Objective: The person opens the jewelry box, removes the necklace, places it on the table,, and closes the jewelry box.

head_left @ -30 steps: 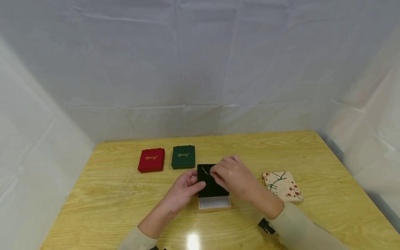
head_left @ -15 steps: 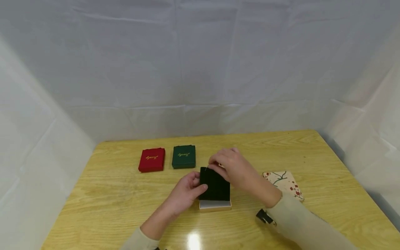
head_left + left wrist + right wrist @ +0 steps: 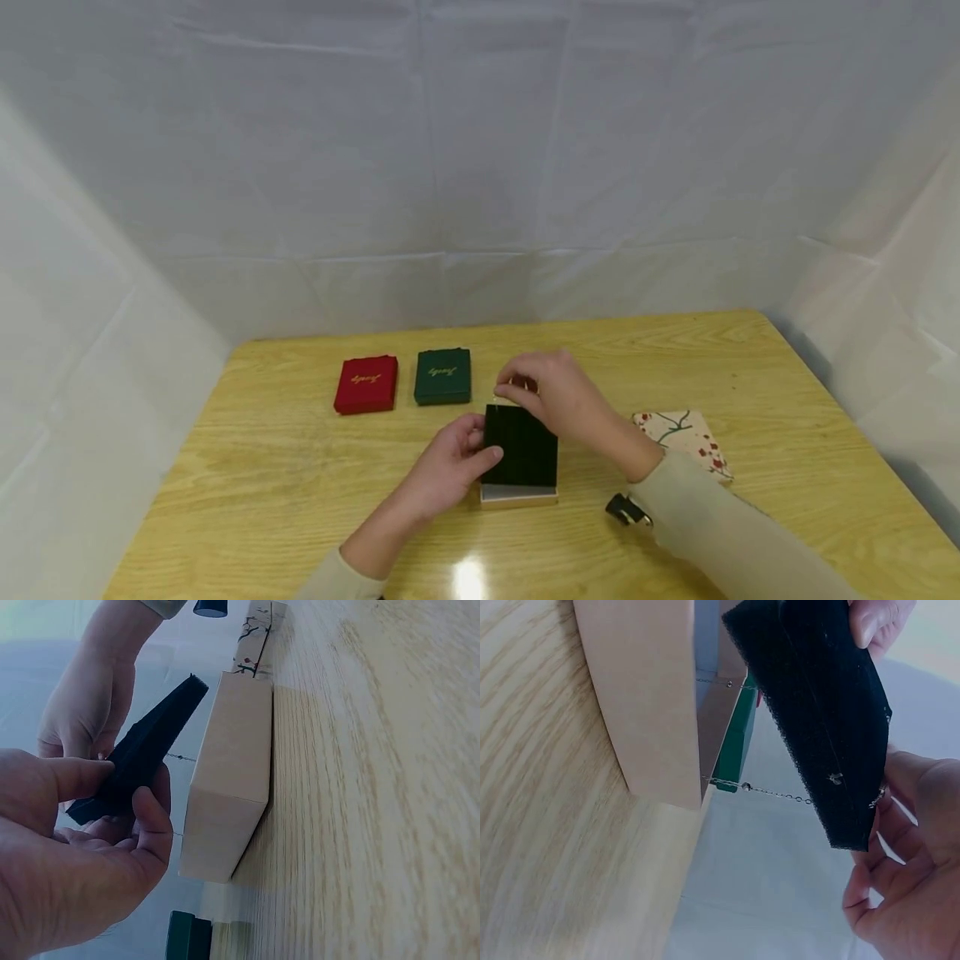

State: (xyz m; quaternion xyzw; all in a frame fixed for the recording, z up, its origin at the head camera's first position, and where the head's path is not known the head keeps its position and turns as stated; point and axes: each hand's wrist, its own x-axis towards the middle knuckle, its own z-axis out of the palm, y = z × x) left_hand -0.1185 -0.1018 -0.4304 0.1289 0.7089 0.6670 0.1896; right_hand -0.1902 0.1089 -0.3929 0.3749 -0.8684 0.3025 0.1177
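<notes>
My left hand (image 3: 453, 458) holds a black foam pad (image 3: 522, 446) by its left side, thumb on top and fingers beneath. The pad is tilted above a pale open box (image 3: 225, 750) on the table. In the right wrist view, a thin silver chain (image 3: 772, 794) with small beads runs from the pad down into the box. At the pad's far edge, my right hand (image 3: 558, 396) pinches a bit of this chain between thumb and forefinger. Most of the box's inside is hidden under the pad in the head view.
A red box (image 3: 366, 385) and a dark green box (image 3: 442, 377) with gold lettering stand at the back left of the wooden table (image 3: 300, 467). To the right lies a cream lid (image 3: 693, 442) with a flowering-branch print, partly behind my right forearm.
The right hand has shifted from over the pad to its far edge, drawing the chain there. The pad has tilted and moved slightly right and nearer, with the left hand still holding it.
</notes>
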